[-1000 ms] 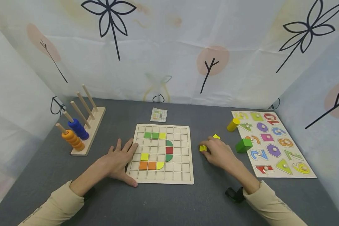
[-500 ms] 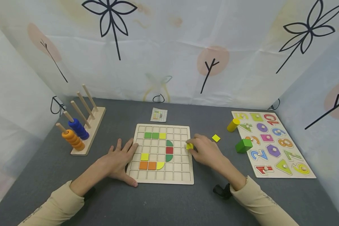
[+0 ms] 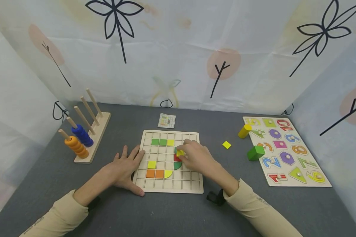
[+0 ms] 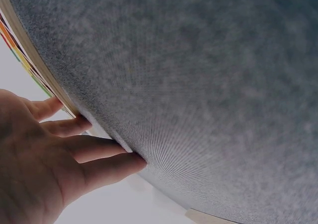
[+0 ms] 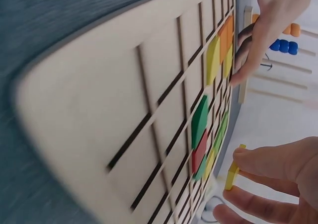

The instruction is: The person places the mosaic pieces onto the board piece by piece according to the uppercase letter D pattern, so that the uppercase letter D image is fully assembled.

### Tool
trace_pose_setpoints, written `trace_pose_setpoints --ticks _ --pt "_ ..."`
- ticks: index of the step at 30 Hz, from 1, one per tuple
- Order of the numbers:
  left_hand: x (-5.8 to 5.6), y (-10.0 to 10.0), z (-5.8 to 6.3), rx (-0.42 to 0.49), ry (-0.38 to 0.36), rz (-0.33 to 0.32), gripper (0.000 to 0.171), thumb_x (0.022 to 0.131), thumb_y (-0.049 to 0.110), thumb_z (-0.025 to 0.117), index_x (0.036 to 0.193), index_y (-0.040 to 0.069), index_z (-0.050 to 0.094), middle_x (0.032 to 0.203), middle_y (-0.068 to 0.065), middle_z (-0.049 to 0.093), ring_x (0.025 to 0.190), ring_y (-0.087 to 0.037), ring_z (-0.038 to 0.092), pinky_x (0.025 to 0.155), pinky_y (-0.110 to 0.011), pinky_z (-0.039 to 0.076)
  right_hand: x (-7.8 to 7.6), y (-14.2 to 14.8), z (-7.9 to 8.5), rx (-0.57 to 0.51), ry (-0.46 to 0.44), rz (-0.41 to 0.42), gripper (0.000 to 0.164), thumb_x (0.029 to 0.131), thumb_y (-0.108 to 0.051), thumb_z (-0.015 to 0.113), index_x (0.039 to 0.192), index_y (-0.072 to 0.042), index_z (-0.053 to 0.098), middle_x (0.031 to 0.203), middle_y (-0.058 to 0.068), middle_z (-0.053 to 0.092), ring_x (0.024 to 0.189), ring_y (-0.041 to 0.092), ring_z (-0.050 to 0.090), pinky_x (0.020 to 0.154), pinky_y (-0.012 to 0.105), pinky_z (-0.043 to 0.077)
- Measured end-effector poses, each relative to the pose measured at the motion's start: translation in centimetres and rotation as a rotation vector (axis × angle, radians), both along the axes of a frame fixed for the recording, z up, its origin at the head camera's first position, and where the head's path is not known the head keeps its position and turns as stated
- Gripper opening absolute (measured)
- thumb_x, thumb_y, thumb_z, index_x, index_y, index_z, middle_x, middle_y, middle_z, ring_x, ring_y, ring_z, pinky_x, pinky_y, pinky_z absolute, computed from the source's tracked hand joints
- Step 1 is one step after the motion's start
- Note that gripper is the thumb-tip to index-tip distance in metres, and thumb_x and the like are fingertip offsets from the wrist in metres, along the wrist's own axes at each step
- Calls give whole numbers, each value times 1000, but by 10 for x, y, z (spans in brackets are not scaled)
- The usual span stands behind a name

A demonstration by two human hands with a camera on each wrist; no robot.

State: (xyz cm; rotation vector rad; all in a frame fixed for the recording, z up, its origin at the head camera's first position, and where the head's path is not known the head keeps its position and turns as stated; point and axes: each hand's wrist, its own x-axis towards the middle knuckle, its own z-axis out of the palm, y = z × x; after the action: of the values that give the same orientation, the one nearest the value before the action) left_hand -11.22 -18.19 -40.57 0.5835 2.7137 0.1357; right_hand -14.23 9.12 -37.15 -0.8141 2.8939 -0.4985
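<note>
A wooden grid board (image 3: 190, 184) lies on the table, with green, yellow, red and orange tiles set in some of its squares. My right hand (image 3: 197, 158) is over the board's right part and pinches a yellow tile (image 5: 233, 169) between thumb and fingertips. In the right wrist view that tile is held above the board's surface. My left hand (image 3: 121, 171) rests with fingers spread along the board's left edge. Below the held tile sit a red square tile (image 3: 177, 158) and a dark green quarter-round tile (image 3: 177, 165), both partly covered by my right hand.
Another yellow tile (image 3: 226, 144) lies on the table right of the board. A small pattern card (image 3: 166, 120) is behind it. Left stands a peg stacker (image 3: 102, 123) with orange and blue rings. Rightward are a yellow cylinder (image 3: 244, 131), a green block (image 3: 256, 153) and a number puzzle (image 3: 287, 151).
My right hand has carried the yellow tile leftward from the table to over the board. The second yellow tile now shows fully. My left hand has stayed in place.
</note>
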Motion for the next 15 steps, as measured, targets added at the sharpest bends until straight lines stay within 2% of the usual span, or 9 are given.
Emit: trace_pose_setpoints --ticks 3,8,15 --pt "0 0 0 1 -2 -1 147 52 84 82 159 -1 25 165 -33 21 142 -73 19 103 -82 33 0 -9 1 -23 9 31 25 93 -11 73 118 -9 77 100 8 69 75 16 54 51 26 41" --pt "0 0 1 3 -14 4 148 52 84 82 159 0 25 166 -32 20 142 -73 19 103 -82 32 -1 -25 3 -41 -29 60 27 94 -10 72 121 -9 76 101 8 68 72 15 51 51 25 40" --pt "0 0 2 9 -24 4 147 53 84 82 159 -1 25 166 -32 20 142 -74 19 103 -83 32 -2 -49 1 18 -50 76 28 95 -15 71 123 -13 75 109 6 70 88 19 63 58 27 48"
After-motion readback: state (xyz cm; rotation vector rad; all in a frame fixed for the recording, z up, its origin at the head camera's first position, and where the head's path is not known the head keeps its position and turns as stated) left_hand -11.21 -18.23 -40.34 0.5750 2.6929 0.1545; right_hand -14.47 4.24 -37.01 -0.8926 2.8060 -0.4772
